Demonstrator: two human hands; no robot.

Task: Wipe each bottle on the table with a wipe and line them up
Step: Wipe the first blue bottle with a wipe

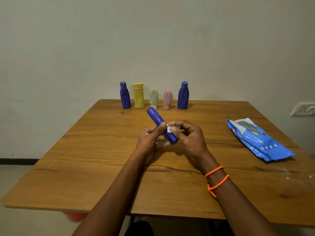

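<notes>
Wooden table (85, 176) fills the lower view, its near edge bare but for both forearms; an orange bead bracelet (216, 179) wraps the right wrist. Above mid-table, the left hand (150, 142) curls around a blue cylindrical bottle (158, 121) held tilted, far end raised. The right hand (189, 138) pinches a small white wipe (169, 128) against the bottle's side. A blue wipes packet (260, 142) lies well to the right. Along the far edge stand five bottles: blue (125, 96), yellow (139, 97), green (153, 97), pink (167, 98), blue (183, 96). Behind, a plain wall and a socket (303, 109).
</notes>
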